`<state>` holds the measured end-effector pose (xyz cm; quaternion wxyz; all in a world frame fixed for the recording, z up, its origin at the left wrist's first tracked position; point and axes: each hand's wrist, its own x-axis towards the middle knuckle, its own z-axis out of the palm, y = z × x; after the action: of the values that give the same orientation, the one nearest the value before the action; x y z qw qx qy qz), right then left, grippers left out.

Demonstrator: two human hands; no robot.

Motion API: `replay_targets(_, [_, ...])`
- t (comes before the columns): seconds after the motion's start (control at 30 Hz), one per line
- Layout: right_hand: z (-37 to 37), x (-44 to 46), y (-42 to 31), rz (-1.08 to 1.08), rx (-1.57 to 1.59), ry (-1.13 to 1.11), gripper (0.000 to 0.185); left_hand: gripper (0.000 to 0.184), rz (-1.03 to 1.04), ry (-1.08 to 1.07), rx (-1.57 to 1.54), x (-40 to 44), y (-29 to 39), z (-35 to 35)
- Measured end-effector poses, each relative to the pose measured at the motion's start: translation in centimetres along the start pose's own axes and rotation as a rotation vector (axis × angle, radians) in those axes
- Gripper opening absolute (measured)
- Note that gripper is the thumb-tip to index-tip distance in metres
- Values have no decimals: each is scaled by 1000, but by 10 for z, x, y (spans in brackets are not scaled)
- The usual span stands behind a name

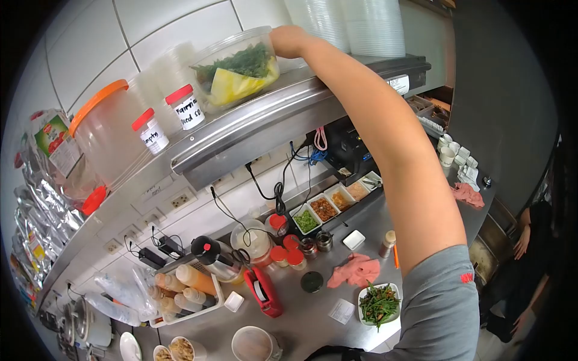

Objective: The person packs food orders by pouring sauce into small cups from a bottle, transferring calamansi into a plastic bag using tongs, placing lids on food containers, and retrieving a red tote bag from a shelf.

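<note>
The right hand (pixel 288 41) was up at the end of a clear tub (pixel 238 73) of green leaves (pixel 244 62), the tub sat on the steel shelf (pixel 256 114), the fingers were hidden — I couldn't tell their grip, a dark-dressed person (pixel 519 286) was cut off.

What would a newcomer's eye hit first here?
Probably the bare right arm in a grey sleeve, reaching up to the long steel shelf, its hand at the right end of a clear plastic container of green leaves. Next, the big orange-rimmed translucent tub at the shelf's left, then the white bowl of green vegetables on the steel counter, beside the sleeve.
</note>
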<state>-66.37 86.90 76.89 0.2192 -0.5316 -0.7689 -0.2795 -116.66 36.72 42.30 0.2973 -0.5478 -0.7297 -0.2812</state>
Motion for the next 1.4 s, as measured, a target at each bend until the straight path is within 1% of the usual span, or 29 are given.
replay_targets(0.07, [-3,-6,3,123,59,136,46,14,36,54,4,4,10,1])
replay_targets(0.1, [-4,-10,5,183,94,205,50,15,63,96,-56,6,15,1])
replay_targets(0.17, [-12,-17,8,298,191,350,50,16,110,180,-167,6,24,4])
replay_targets(0.2, [-17,-21,8,354,243,422,50,15,103,187,-195,5,26,5])
replay_targets(0.27, [-24,-21,14,575,485,621,63,13,83,202,-250,0,25,12])
replay_targets(0.33, [9,-5,70,403,394,1089,56,14,54,214,-300,-11,21,17])
replay_targets(0.4, [7,-23,83,541,465,1225,61,15,29,222,-352,-21,19,13])
replay_targets(0.47, [-25,-67,67,682,456,1307,53,18,54,217,-434,-23,24,7])
replay_targets(0.5, [-42,-96,47,585,489,1409,51,19,66,219,-475,-23,30,4])
replay_targets(0.57, [-85,-171,-29,317,571,1441,48,22,35,229,-609,-24,47,-4])
replay_targets(0.6, [-100,-209,-79,294,621,1394,41,23,-5,230,-693,-29,52,-6])
replay_targets(0.63, [-97,-244,-116,214,895,1304,33,25,-59,191,-773,-37,58,-6])
replay_targets(0.67, [-97,-282,-166,282,970,1192,27,23,-32,162,-863,-37,63,-7])
replay_targets(0.7, [-82,-314,-216,346,984,1137,23,20,-149,78,-1039,-43,68,-5])
replay_targets(0.73, [-67,-346,-266,407,995,1079,22,32,-91,-78,-1134,-51,58,2])
replay_targets(0.8, [-36,-430,-339,190,1308,409,25,59,-141,-176,-1668,-51,72,-5])
replay_targets(0.83, [-9,-457,-384,236,1579,188,20,68,-143,-295,-1718,-65,59,-5])
replay_targets(0.87, [4,-471,-420,121,1421,155,19,78,-141,-409,-1776,-80,49,-4])
replay_targets(0.9, [-11,-475,-452,141,1344,43,24,78,-264,-394,-1679,-97,42,-7])
replay_targets(0.93, [-1,-490,-476,217,1352,5,30,78,-381,-385,-1576,-114,36,-12])
replay_targets(0.97, [5,-497,-494,148,1339,12,31,79,-488,-380,-1467,-127,28,-17])
replay_targets(1.0, [7,-504,-512,87,1324,21,31,78,-557,-286,-1457,-138,20,-24])
replay_targets(1.03, [10,-509,-529,29,1306,33,32,77,-583,-291,-1458,-150,4,-28])
replay_targets(1.07, [13,-514,-545,-29,1266,41,27,75,-604,-292,-1467,-162,-14,-26])
replay_targets(1.17, [14,-526,-597,-77,1145,-5,20,72,-671,-276,-1417,-192,-63,-20])
replay_targets(1.2, [15,-530,-616,-78,1142,-9,13,71,-693,-268,-1387,-201,-78,-16])
replay_targets(1.3, [36,-550,-670,-101,1040,-102,13,67,-644,-202,-1234,-232,-118,6])
replay_targets(1.4, [59,-571,-707,19,1111,-321,16,67,-663,-284,-1196,-256,-156,22])
